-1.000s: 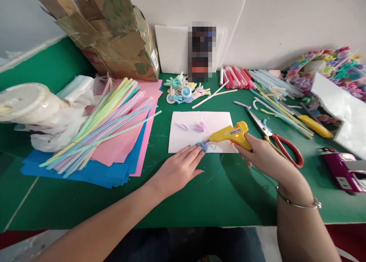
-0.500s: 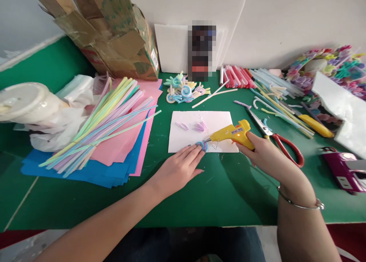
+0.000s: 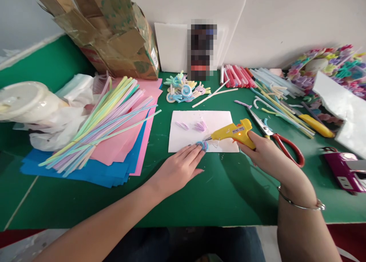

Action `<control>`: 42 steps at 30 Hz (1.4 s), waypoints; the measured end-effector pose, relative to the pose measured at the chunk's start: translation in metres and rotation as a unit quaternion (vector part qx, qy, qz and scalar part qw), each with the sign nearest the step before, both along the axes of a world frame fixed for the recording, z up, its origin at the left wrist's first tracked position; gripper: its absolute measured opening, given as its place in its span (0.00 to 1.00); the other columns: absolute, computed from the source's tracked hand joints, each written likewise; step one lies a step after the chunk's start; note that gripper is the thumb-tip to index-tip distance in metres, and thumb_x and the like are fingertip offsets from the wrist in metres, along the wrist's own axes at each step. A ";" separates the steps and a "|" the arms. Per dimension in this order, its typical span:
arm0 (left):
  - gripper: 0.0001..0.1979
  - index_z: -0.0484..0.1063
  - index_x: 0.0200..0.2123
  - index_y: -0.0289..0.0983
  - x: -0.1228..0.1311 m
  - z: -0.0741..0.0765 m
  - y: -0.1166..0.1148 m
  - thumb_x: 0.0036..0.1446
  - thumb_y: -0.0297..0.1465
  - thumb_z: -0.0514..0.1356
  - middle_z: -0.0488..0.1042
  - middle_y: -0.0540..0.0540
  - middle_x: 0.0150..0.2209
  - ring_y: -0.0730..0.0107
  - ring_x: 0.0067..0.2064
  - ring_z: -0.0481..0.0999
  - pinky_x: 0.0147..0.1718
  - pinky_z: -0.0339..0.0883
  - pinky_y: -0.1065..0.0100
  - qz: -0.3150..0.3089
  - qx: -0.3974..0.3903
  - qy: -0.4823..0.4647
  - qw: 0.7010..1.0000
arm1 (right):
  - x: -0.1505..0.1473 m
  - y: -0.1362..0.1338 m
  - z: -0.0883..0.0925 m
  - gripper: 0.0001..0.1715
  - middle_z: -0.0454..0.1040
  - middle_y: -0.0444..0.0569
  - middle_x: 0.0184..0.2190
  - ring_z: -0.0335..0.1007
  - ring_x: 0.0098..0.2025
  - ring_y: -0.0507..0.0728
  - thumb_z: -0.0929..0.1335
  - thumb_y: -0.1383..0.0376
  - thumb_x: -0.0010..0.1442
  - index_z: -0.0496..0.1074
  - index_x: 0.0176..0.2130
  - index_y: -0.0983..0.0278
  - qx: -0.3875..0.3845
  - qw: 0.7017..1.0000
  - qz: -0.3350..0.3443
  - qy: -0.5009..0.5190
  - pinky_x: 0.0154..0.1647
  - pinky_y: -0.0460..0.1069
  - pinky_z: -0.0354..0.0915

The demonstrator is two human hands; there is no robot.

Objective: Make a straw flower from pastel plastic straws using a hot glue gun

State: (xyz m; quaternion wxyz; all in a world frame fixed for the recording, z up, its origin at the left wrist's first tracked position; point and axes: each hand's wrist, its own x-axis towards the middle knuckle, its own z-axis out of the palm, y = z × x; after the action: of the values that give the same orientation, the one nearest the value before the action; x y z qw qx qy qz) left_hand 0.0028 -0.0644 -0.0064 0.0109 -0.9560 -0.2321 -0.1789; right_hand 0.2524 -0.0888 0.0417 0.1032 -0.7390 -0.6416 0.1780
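My right hand (image 3: pixel 267 155) grips a yellow glue gun (image 3: pixel 233 132), its nozzle pointing left at a small blue coiled straw piece (image 3: pixel 203 145). My left hand (image 3: pixel 178 168) lies on the green table (image 3: pixel 223 189) with its fingertips pressing that blue coil at the front edge of a white sheet (image 3: pixel 220 121). Two small lilac straw pieces (image 3: pixel 199 126) lie on the sheet further back.
A bundle of pastel straws (image 3: pixel 105 121) rests on pink and blue paper (image 3: pixel 114 166) at left, before a torn cardboard box (image 3: pixel 114 37). Red-handled scissors (image 3: pixel 281 143), a yellow utility knife (image 3: pixel 316 125), loose straws, finished straw shapes (image 3: pixel 184 90) and a purple device (image 3: pixel 344 170) lie right and behind.
The glue gun's nozzle has drawn slightly back to the right from the blue coil. My left hand has stayed on the coil.
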 end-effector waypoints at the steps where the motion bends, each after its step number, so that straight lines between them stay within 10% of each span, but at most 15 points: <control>1: 0.19 0.66 0.53 0.29 0.000 0.000 0.000 0.64 0.35 0.52 0.72 0.37 0.53 0.60 0.55 0.72 0.54 0.69 0.60 0.000 -0.001 0.001 1.000 | 0.000 0.000 0.000 0.23 0.64 0.43 0.17 0.54 0.16 0.51 0.58 0.46 0.58 0.50 0.24 0.58 -0.002 1.000 0.000 0.000 0.16 0.47 0.49; 42: 0.19 0.67 0.52 0.28 0.000 0.001 -0.001 0.63 0.34 0.53 0.72 0.36 0.52 0.59 0.54 0.72 0.54 0.69 0.60 -0.001 -0.006 -0.004 1.000 | -0.002 -0.003 0.004 0.22 0.63 0.43 0.16 0.55 0.16 0.51 0.58 0.46 0.58 0.50 0.23 0.58 -0.004 1.000 0.000 0.007 0.17 0.47 0.50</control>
State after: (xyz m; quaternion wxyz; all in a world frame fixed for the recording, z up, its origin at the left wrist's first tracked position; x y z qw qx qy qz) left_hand 0.0031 -0.0650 -0.0057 0.0037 -0.9557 -0.2322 -0.1808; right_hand 0.2502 -0.0917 0.0458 0.1047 -0.7380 -0.6401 0.1864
